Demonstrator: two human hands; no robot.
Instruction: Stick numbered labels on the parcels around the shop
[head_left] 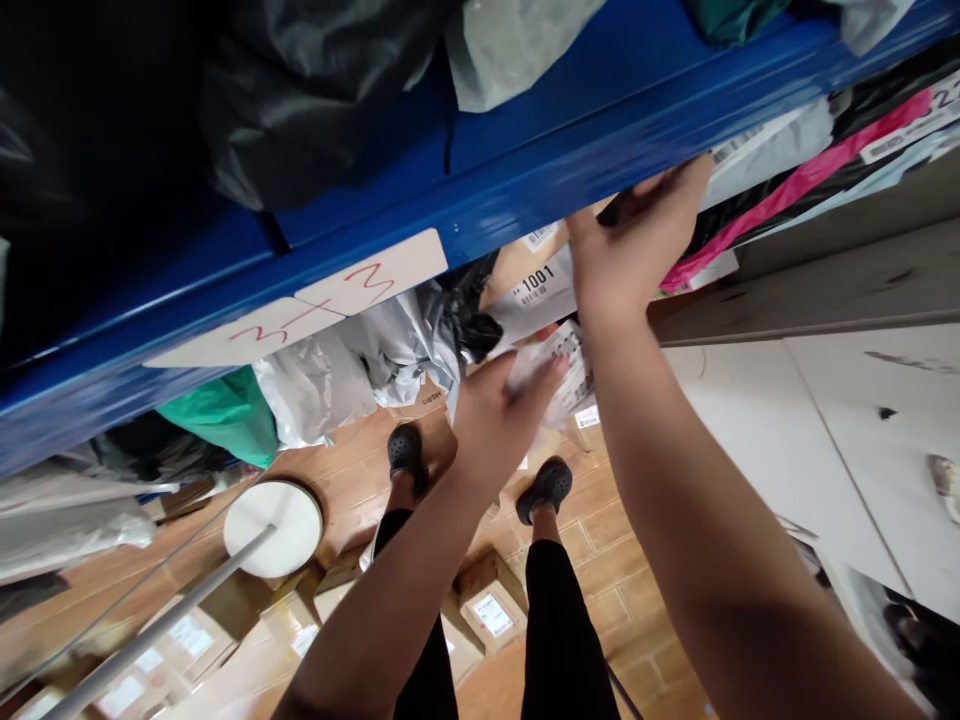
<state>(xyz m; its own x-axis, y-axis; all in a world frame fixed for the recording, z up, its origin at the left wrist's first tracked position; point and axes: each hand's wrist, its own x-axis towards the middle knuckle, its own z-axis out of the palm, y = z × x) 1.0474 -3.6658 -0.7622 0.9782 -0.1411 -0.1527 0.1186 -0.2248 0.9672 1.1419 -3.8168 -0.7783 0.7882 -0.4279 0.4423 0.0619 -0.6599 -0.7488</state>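
My left hand [502, 405] is closed on a small white package [566, 365] covered in printing, slightly smeared by motion. My right hand [637, 240] reaches in under the blue shelf edge [517, 185], among the parcels. Its fingers are partly hidden there, so I cannot see whether they grip anything. Between the hands lies a pale parcel with a label reading 1001 [536, 288]. A crumpled black bag [472, 310] is just left of it. Right of my right hand, a light grey parcel [772, 155] with a barcode label touches the stack.
A white card [300, 305] with red handwriting is fixed to the shelf edge. Silver bags [315, 385] and a green bag [225, 410] fill the lower shelf. Cardboard boxes [491, 605] and a round white base with a pole [262, 525] stand on the floor.
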